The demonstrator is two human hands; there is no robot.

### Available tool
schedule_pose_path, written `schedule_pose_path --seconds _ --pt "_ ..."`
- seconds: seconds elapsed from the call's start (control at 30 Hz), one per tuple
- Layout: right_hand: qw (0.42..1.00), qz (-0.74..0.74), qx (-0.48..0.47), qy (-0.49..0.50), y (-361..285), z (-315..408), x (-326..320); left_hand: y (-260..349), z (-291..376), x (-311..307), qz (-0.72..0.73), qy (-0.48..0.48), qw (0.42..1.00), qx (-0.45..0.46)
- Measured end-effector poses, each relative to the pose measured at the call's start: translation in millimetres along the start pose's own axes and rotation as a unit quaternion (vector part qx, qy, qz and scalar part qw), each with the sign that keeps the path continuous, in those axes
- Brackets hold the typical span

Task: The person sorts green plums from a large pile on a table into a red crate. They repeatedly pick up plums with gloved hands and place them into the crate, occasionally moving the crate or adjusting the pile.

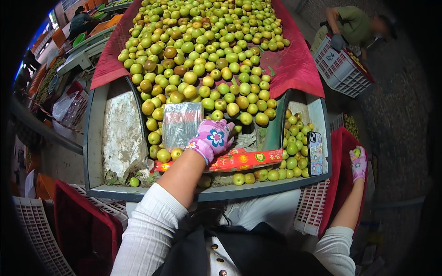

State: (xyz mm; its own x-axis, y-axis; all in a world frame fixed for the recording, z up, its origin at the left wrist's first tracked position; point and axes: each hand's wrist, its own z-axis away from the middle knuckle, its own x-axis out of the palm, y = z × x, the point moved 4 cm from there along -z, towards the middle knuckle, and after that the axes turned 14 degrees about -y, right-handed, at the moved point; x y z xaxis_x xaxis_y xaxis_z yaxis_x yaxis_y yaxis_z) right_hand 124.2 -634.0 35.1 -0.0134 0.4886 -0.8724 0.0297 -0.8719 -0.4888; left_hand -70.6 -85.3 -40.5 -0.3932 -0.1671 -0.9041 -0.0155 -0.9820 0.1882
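Observation:
Green and yellow-brown fruits that look like jujubes (190,77) cover the red-cloth-lined sorting table. My left hand (214,138), in a pink flowered glove, reaches over its front part, fingers curled downward beside a small fruit; whether they grip it is hidden. Just left of it lies a plastic-wrapped block (183,124), and below the hand stretches a red printed plastic wrapper (245,159). Off the table's right side, my right hand (358,164), gloved alike, holds a green fruit (356,151) above a red-lined plastic crate (342,151).
A phone (315,153) lies by the right rim, beside more fruits (295,148). The table's front rim (221,196) crosses before me. Another red-lined crate (86,220) stands lower left. At upper right, a person (355,26) holds a fruit-filled white crate (340,67).

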Motion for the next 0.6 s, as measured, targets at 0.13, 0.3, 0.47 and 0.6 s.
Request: schedule_pose_path --seconds 0.13,0.3,0.47,0.6 --pt "0.997 0.020 0.050 -0.058 48 14 9 -2 -1 2 0.018 0.031 0.999 0.009" --pt "0.978 0.113 0.106 -0.138 47 11 18 -1 -2 1 0.021 0.035 0.999 0.014" --pt "0.950 0.252 -0.173 0.062 -119 12 25 -2 -2 4 0.000 0.025 1.000 0.006" --pt "0.897 0.122 -0.420 -0.068 -270 18 115 -6 2 4 -0.002 0.005 1.000 -0.003"
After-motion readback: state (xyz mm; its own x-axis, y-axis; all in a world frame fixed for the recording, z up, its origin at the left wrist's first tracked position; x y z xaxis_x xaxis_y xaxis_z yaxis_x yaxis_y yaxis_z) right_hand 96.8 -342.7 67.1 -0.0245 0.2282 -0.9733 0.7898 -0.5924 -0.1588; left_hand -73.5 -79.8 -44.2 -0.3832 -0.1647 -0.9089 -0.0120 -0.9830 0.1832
